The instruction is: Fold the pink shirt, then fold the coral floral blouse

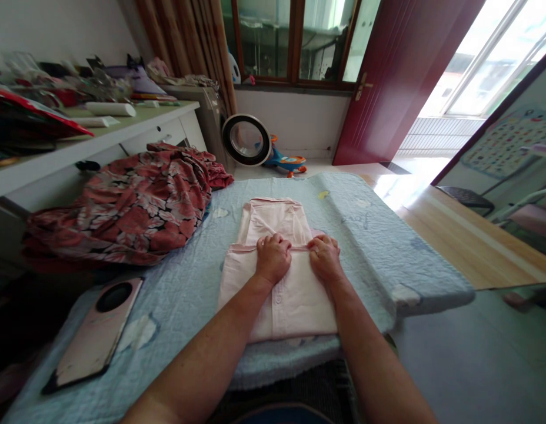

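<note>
Both forearms reach straight forward from the bottom edge, bare to the elbow, and converge slightly toward the middle of a pink shirt [277, 277]; the left hand [273, 257] and the right hand [325, 257] sit side by side, close but not touching, knuckles up and fingers curled down; each is pinched on the folded edge that runs across the garment, thumbs tucked under so far as the view shows. The shirt lies flat, folded into a narrow rectangle, its button placket showing between the wrists and its far part narrower than the near part; it rests in the middle of a pale blue quilted pad [365, 235] that covers the worktop. To the left on the pad lies a crumpled red floral garment [132, 206]; nearer, also on the left, a flat pinkish board with a dark oval hole [99, 330]. Beyond stand a cluttered white desk [79, 141], a round fan [247, 139] on the floor, and a dark red door [388, 76].
</note>
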A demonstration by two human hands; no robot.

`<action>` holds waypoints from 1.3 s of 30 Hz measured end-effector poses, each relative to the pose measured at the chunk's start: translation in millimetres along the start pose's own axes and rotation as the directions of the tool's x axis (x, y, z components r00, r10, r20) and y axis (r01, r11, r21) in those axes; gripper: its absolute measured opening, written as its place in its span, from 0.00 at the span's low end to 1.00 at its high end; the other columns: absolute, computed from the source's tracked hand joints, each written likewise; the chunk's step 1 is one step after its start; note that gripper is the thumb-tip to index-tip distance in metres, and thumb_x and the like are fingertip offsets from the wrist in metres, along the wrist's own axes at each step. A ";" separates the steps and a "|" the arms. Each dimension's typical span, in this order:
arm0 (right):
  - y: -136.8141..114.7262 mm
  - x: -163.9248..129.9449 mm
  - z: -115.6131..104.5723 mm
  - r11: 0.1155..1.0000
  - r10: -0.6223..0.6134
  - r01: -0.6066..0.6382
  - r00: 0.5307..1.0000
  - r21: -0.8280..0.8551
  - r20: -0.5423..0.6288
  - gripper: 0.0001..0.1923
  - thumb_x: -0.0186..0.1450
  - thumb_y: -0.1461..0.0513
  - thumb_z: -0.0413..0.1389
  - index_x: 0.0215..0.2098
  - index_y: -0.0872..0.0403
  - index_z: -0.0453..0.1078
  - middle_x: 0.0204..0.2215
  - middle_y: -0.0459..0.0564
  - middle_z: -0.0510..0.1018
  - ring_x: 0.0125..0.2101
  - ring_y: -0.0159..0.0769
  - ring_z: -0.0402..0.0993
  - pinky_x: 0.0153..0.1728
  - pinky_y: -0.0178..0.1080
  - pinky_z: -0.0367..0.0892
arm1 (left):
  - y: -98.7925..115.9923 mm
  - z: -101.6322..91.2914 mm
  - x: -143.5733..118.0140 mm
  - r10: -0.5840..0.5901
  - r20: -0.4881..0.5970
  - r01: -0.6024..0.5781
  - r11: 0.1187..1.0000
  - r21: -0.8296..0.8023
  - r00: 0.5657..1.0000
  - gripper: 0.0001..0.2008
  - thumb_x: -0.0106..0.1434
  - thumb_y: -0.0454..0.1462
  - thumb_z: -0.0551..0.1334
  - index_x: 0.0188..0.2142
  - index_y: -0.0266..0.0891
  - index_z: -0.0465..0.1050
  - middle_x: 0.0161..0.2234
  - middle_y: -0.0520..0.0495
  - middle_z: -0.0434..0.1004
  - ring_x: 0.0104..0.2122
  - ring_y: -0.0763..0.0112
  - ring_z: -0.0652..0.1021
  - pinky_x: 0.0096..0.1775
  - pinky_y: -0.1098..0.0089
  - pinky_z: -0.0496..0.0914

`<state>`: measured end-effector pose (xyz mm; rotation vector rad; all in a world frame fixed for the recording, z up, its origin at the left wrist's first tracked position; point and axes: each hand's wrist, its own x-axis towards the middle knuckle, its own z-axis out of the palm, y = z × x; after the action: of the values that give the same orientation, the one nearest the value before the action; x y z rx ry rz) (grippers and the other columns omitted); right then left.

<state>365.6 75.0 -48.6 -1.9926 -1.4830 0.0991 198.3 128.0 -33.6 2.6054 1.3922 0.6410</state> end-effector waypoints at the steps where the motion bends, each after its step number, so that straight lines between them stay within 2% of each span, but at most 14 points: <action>1: 1.5 1.6 -1.2 1.000 0.026 -0.026 0.999 0.000 -0.038 0.15 0.57 0.68 0.52 0.38 0.52 0.77 0.45 0.53 0.76 0.49 0.45 0.66 0.52 0.45 0.58 | 0.0 -0.2 0.3 -0.016 -0.009 0.016 1.000 0.002 1.000 0.10 0.62 0.36 0.60 0.41 0.44 0.78 0.44 0.45 0.74 0.47 0.58 0.70 0.55 0.54 0.57; 5: 6.1 7.8 -11.2 0.989 0.149 -0.147 0.980 0.026 -0.132 0.18 0.58 0.70 0.49 0.43 0.57 0.75 0.40 0.56 0.78 0.43 0.42 0.71 0.47 0.39 0.62 | -1.2 0.0 1.1 -0.051 -0.005 0.051 0.999 -0.007 0.999 0.12 0.62 0.38 0.61 0.44 0.43 0.77 0.45 0.44 0.75 0.47 0.57 0.70 0.55 0.55 0.58; 8: 5.3 8.9 -18.0 0.954 0.294 -0.298 0.950 -0.024 -0.105 0.15 0.62 0.67 0.48 0.41 0.55 0.75 0.34 0.54 0.80 0.35 0.40 0.73 0.38 0.37 0.62 | -2.5 1.1 1.4 -0.051 0.001 0.051 0.998 -0.027 0.999 0.11 0.62 0.37 0.61 0.44 0.43 0.76 0.44 0.45 0.75 0.46 0.58 0.71 0.53 0.58 0.60; 11: 1.9 7.1 -18.9 0.936 0.339 -0.342 0.940 -0.089 -0.043 0.11 0.65 0.62 0.50 0.38 0.53 0.75 0.30 0.52 0.79 0.31 0.38 0.72 0.32 0.36 0.58 | -3.4 1.5 1.9 -0.069 0.008 0.069 0.997 -0.044 0.998 0.10 0.64 0.38 0.60 0.44 0.43 0.76 0.43 0.46 0.76 0.46 0.59 0.72 0.51 0.60 0.62; 14: -0.4 5.2 -15.1 0.960 0.275 -0.275 0.961 -0.052 -0.005 0.11 0.64 0.59 0.53 0.40 0.52 0.74 0.28 0.49 0.79 0.29 0.37 0.72 0.30 0.35 0.57 | -4.1 0.7 3.1 -0.100 0.019 0.101 0.992 -0.077 0.995 0.09 0.65 0.39 0.59 0.42 0.43 0.76 0.42 0.46 0.76 0.45 0.60 0.72 0.49 0.61 0.64; 17: 0.3 4.9 -11.0 0.981 0.185 -0.184 0.983 0.062 0.003 0.14 0.62 0.57 0.53 0.44 0.53 0.72 0.27 0.46 0.77 0.28 0.37 0.71 0.31 0.35 0.58 | -4.5 -0.9 4.9 -0.137 0.026 0.139 0.983 -0.119 0.990 0.08 0.66 0.38 0.59 0.40 0.43 0.77 0.42 0.47 0.77 0.44 0.62 0.73 0.48 0.63 0.65; 21: 5.4 6.4 -6.7 0.966 0.160 -0.156 0.987 0.206 0.000 0.16 0.62 0.57 0.51 0.45 0.53 0.72 0.26 0.46 0.77 0.28 0.36 0.71 0.33 0.36 0.62 | -4.4 -2.8 6.1 -0.147 0.019 0.148 0.981 -0.129 0.989 0.07 0.65 0.37 0.60 0.39 0.43 0.77 0.41 0.46 0.77 0.44 0.62 0.73 0.47 0.64 0.66; 27: 16.4 9.4 6.5 0.993 0.082 -0.074 0.993 0.087 -0.085 0.16 0.59 0.60 0.52 0.44 0.55 0.73 0.35 0.52 0.77 0.36 0.39 0.71 0.42 0.39 0.65 | -4.8 -1.6 5.7 -0.147 0.000 0.146 0.978 -0.151 0.989 0.07 0.65 0.35 0.60 0.39 0.42 0.77 0.41 0.46 0.77 0.45 0.62 0.73 0.48 0.63 0.67; 30: 17.3 11.9 3.5 0.990 0.113 -0.104 0.988 0.092 -0.107 0.17 0.59 0.60 0.53 0.44 0.57 0.73 0.39 0.55 0.76 0.39 0.41 0.71 0.44 0.41 0.66 | -1.9 -5.3 8.0 -0.138 -0.009 0.135 0.978 -0.157 0.990 0.09 0.64 0.34 0.59 0.41 0.41 0.77 0.43 0.45 0.77 0.47 0.62 0.73 0.50 0.63 0.66; 34: 4.2 10.1 -16.7 0.990 0.129 -0.134 0.989 -0.054 -0.075 0.17 0.61 0.59 0.55 0.47 0.56 0.74 0.46 0.60 0.75 0.46 0.49 0.69 0.48 0.48 0.64 | 1.4 -26.3 9.1 -0.016 0.088 0.024 0.996 -0.090 0.996 0.09 0.65 0.36 0.58 0.41 0.43 0.77 0.45 0.46 0.78 0.48 0.60 0.73 0.53 0.57 0.63; 37: -16.5 -1.6 -29.3 0.998 -0.024 0.026 0.999 -0.064 0.027 0.15 0.65 0.60 0.52 0.47 0.54 0.73 0.49 0.58 0.75 0.49 0.49 0.69 0.51 0.49 0.62 | -5.9 -49.0 -0.6 0.072 0.152 -0.068 0.997 -0.027 0.986 0.10 0.67 0.36 0.56 0.41 0.44 0.77 0.44 0.46 0.79 0.49 0.60 0.74 0.56 0.54 0.60; 39: -31.3 -14.2 -29.9 0.984 -0.177 0.177 0.977 0.005 0.121 0.15 0.67 0.61 0.50 0.48 0.54 0.73 0.50 0.57 0.75 0.50 0.45 0.70 0.53 0.47 0.62 | -17.3 -59.7 -13.1 0.098 0.155 -0.105 0.994 0.040 0.983 0.12 0.68 0.35 0.54 0.41 0.43 0.77 0.43 0.45 0.79 0.49 0.60 0.74 0.56 0.54 0.60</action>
<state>347.0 54.0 -12.7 -1.8774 -1.7325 0.1420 153.7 121.7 11.2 2.7125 1.2526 0.4137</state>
